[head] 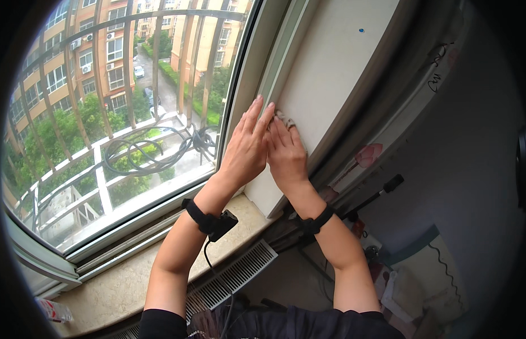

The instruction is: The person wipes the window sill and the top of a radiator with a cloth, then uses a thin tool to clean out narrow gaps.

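My left hand [248, 144] lies flat along the white window frame [246, 76], its fingers stretched upward, with a gap beside the index finger. Nothing shows in its grasp, though the palm is hidden. Close against it, my right hand [288, 154] presses a crumpled greyish-brown cloth [284, 116] onto the white window reveal [335, 63]. Most of the cloth is covered by the fingers. Each wrist wears a black strap; the left one carries a small black box [224, 224] with a cable.
Below runs a beige stone windowsill [241, 220] with a clear plastic bottle [55, 310] at its left end. A slatted radiator [237, 275] sits under the sill. Curtains [369, 154] with a pink flower hang at right. Beyond the glass, coiled cable [140, 156] lies on a metal window cage.
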Demonstrator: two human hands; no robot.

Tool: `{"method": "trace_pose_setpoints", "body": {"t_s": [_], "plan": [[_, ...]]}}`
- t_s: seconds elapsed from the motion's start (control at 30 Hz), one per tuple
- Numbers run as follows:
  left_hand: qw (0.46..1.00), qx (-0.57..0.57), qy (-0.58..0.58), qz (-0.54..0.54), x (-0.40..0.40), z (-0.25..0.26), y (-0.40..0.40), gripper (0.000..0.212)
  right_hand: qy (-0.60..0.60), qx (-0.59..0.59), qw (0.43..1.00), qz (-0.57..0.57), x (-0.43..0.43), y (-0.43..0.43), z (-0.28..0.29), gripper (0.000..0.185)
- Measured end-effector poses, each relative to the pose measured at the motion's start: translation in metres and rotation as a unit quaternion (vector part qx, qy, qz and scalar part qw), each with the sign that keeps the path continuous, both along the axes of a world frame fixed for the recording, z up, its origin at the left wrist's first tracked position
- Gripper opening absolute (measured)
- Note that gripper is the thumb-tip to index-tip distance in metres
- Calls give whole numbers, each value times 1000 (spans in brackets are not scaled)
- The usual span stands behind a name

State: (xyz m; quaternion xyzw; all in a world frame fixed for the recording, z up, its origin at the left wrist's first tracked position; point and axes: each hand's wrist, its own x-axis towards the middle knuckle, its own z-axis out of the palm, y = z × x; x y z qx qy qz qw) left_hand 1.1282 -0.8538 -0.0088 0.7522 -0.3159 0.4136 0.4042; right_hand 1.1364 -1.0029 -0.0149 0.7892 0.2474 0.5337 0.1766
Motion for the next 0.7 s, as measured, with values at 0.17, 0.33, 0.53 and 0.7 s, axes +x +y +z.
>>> {"method": "trace_pose_setpoints", "body": {"t_s": [0.17, 0.33, 0.53, 0.7], "plan": [[999, 46, 0, 17, -7, -7, 12, 81, 57, 4, 997, 43, -8, -2, 37, 24], [997, 63, 20, 30, -18, -5, 22, 82, -204, 66, 977, -22, 13, 13, 223, 27], [999, 29, -6, 30, -21, 0, 19, 79, -135, -10, 990, -39, 17, 19, 131, 20], [998, 55, -27, 31, -23, 13, 15, 73, 53, -32, 998, 30, -15, -15, 15, 21]]}}
